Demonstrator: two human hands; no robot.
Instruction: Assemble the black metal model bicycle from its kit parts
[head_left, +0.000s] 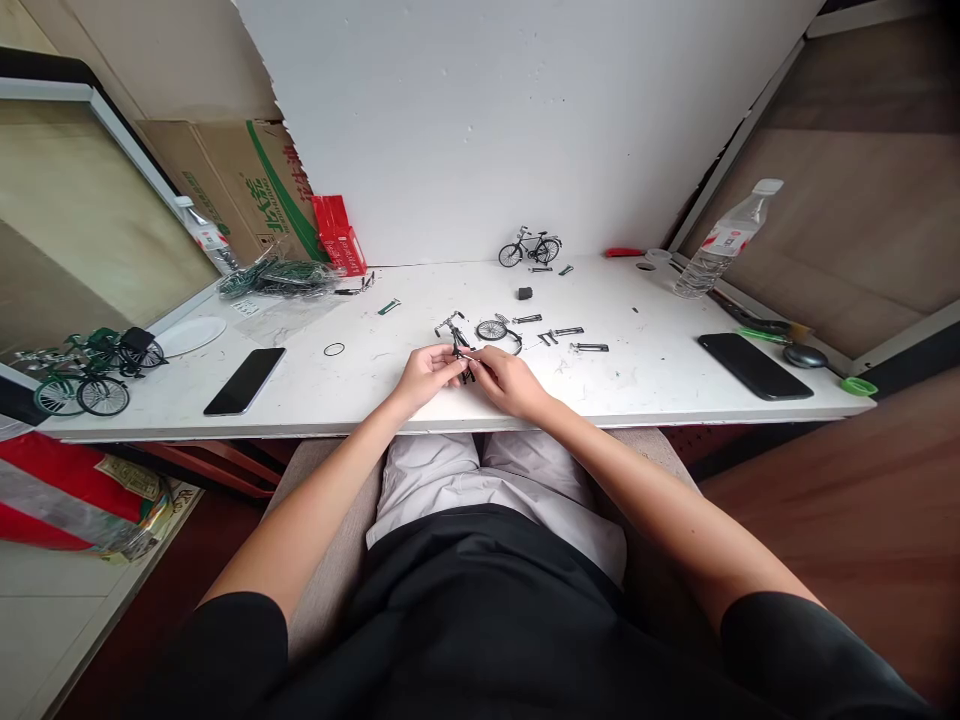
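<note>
Near the front edge of the white table (360,395), both hands meet around a small black model bicycle frame (455,333) with handlebars at its far end. My left hand (429,376) is closed on the frame from the left. From the right, my right hand (504,378) pinches at the same frame; a thin light-coloured piece shows between the fingertips, too small to name. Just beyond the hands lie a loose model wheel (492,330) and a curved black mudguard-like part (514,343). Several small black parts (589,348) are spread to the right.
A finished model bicycle (531,247) stands at the back, more model bicycles (101,372) at the far left. Phones lie left (244,381) and right (754,365). Bagged parts (281,276), a red box (339,236), and a water bottle (727,240) stand along the back and sides.
</note>
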